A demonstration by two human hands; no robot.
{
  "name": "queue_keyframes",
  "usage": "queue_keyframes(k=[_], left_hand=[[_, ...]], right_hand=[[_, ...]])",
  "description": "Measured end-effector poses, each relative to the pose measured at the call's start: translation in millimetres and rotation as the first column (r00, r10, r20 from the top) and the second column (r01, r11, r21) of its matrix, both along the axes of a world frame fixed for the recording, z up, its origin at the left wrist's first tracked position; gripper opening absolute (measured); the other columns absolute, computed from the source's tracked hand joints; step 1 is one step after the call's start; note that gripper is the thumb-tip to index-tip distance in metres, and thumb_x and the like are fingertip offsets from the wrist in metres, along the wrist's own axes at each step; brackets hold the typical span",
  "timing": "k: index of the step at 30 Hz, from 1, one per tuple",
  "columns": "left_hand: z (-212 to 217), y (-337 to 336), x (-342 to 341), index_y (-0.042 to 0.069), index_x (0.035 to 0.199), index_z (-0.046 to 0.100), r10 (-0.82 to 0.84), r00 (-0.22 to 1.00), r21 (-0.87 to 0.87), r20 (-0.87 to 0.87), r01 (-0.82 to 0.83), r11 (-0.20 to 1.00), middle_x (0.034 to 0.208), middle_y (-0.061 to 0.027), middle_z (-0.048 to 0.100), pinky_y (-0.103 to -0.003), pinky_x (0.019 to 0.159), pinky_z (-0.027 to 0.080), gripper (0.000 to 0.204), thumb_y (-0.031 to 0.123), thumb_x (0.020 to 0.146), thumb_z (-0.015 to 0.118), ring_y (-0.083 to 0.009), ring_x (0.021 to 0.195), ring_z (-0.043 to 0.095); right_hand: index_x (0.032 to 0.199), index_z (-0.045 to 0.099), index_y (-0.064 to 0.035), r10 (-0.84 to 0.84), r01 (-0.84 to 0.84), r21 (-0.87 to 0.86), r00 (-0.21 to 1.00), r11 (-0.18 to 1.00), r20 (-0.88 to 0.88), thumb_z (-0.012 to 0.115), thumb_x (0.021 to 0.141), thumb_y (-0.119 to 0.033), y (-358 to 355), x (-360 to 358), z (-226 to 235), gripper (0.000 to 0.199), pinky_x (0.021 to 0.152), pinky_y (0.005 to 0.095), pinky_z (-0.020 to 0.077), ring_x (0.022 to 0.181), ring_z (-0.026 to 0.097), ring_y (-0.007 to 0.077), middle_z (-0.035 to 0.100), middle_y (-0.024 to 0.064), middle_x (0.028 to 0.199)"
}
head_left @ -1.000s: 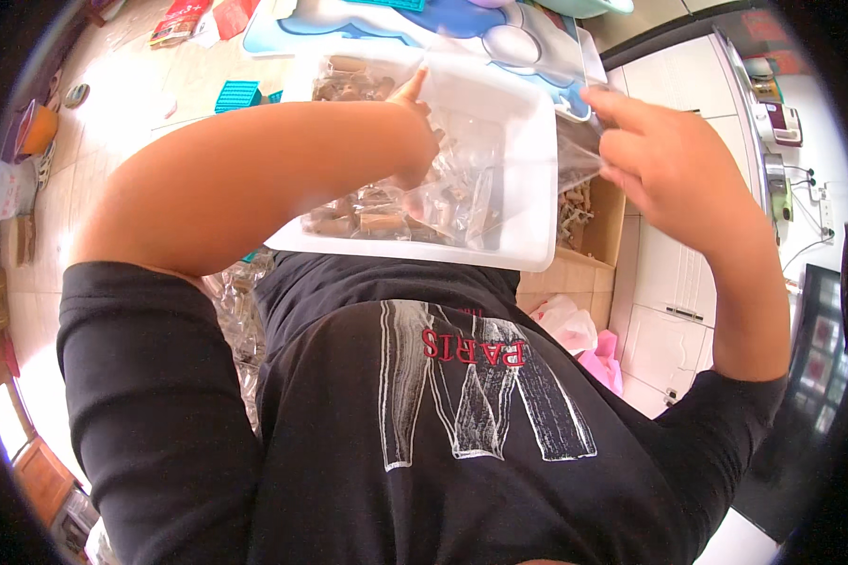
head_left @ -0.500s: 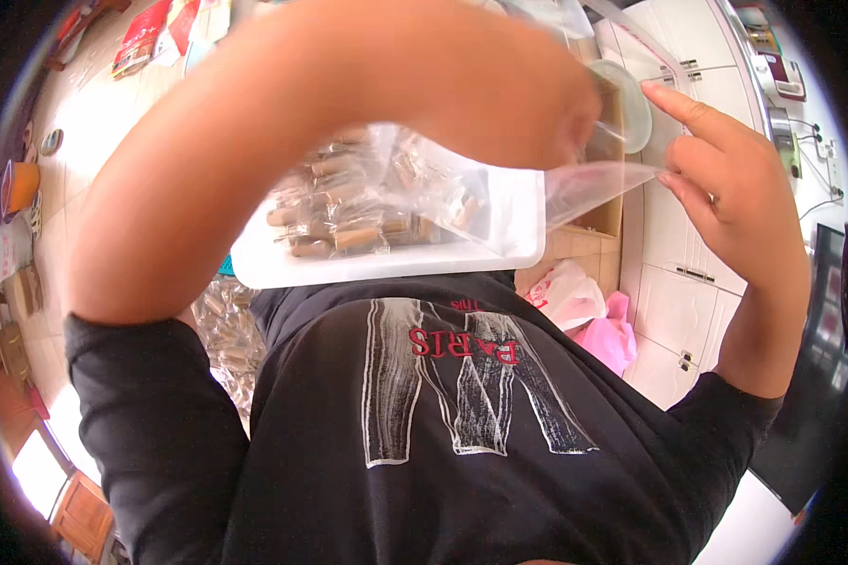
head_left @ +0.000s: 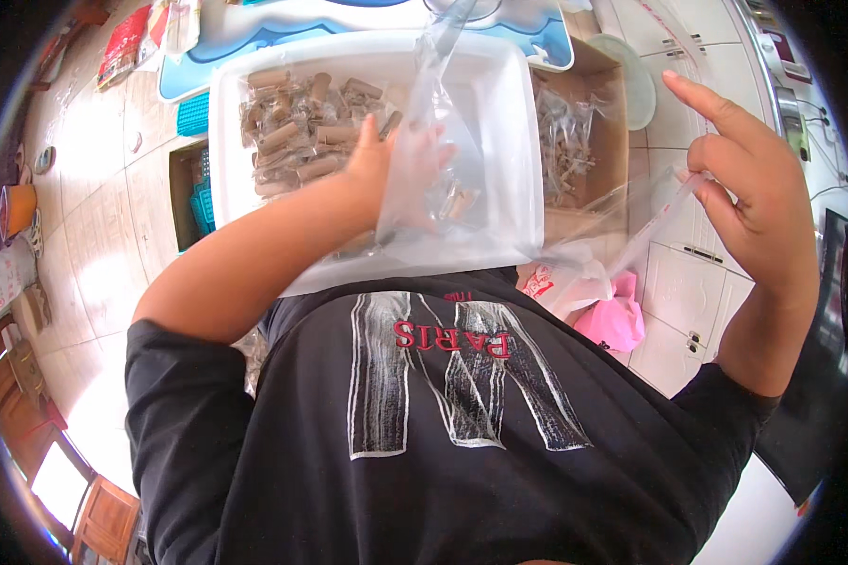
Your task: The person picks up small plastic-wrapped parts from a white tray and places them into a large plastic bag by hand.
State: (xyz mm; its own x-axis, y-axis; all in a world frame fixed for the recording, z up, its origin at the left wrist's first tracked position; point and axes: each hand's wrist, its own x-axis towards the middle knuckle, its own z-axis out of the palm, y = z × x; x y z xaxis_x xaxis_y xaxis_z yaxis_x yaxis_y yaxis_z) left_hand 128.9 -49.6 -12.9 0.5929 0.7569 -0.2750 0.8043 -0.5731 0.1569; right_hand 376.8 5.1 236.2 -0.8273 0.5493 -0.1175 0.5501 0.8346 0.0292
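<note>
1. White plastic tray [head_left: 509, 141], resting against the chest, heaped at its left end with small brown wrapped rolls [head_left: 297, 132].
2. Brown cardboard box [head_left: 612, 160] just right of the tray, holding clear packets.
3. Clear plastic bag [head_left: 462, 188] draped across the tray, stretched toward the right.
4. Left hand [head_left: 400, 165] plunged inside the bag over the tray, fingers curled; grip on anything not discernible.
5. Right hand [head_left: 749, 179] raised, pinching the bag's edge, index finger extended.
</note>
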Motion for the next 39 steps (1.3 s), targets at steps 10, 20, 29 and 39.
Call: queue_keyframes(k=[10, 20, 29, 39], left_hand=[[-5, 1, 17, 0.014, 0.142, 0.038, -0.165, 0.986, -0.151, 0.011, 0.164, 0.975, 0.155, -0.0175, 0.015, -0.073, 0.103, 0.012, 0.08, 0.058, 0.078, 0.057, -0.0422, 0.141, 0.016], [-44, -7, 14, 0.013, 0.11, 0.055, 0.021, 0.999, 0.056, -0.029, -0.019, 0.998, 0.107, -0.0066, 0.052, -0.053, 0.073, 0.045, 0.034, 0.025, 0.08, 0.061, -0.0245, 0.097, 0.057], [-38, 31, -16, 0.006, 0.11, 0.053, 0.299, 0.866, -0.083, 0.4, -0.29, 0.953, 0.102, -0.0134, 0.059, -0.042, 0.077, 0.051, 0.043, 0.022, 0.074, 0.069, -0.032, 0.096, 0.061], [85, 62, -125, 0.001, 0.113, 0.055, 0.36, -0.479, -0.486, 0.8, -0.166, 0.858, 0.098, -0.0107, 0.064, -0.029, 0.073, 0.052, 0.028, 0.005, 0.086, 0.056, -0.0179, 0.085, 0.063]], right_hand=[[0.07, 0.046, -0.0015, -0.032, 0.033, -0.022, 0.999, 0.999, 0.041, 0.062, 0.065, 0.005, -13, -4, -5, 0.018, 0.06, 0.0318, 0.044, 0.069, 0.056, 0.0265, 0.057, 0.0188, 0.128], [0.068, 0.047, -0.0009, 0.006, -0.005, -0.03, 1.0, 1.0, 0.013, 0.064, 0.062, 0.004, -13, -15, -15, 0.018, 0.063, 0.0344, 0.0452, 0.072, 0.058, 0.0279, 0.057, 0.0178, 0.127], [0.071, 0.05, -0.0024, 0.013, -0.013, -0.007, 0.998, 1.0, 0.054, 0.066, 0.07, -0.005, -16, -17, -13, 0.017, 0.067, 0.0387, 0.0485, 0.082, 0.061, 0.0314, 0.06, 0.0134, 0.122], [0.069, 0.048, -0.0008, 0.016, -0.016, -0.043, 1.0, 0.999, 0.011, 0.069, 0.065, 0.001, -12, -11, -21, 0.021, 0.063, 0.0355, 0.0461, 0.072, 0.058, 0.0292, 0.059, 0.0166, 0.125]])
